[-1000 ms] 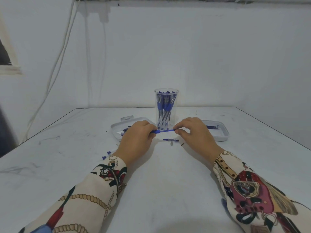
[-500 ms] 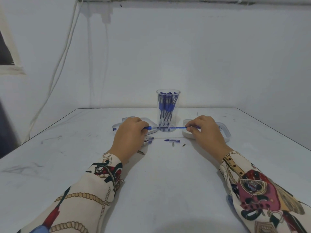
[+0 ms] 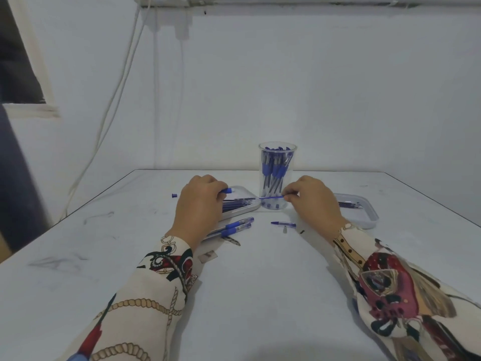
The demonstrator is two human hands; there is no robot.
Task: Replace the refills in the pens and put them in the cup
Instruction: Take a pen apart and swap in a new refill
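Left hand (image 3: 199, 204) grips a pen (image 3: 227, 190), right hand (image 3: 313, 201) pinches a refill (image 3: 270, 197).
Both sit mid-frame, refill crossing in front of the cup (image 3: 277, 175) of pens.

The refill (image 3: 270, 197) has been drawn clear of the pen barrel (image 3: 226, 190), which is gripped by the left hand (image 3: 199, 204); it is now pinched only by the right hand (image 3: 313, 201).
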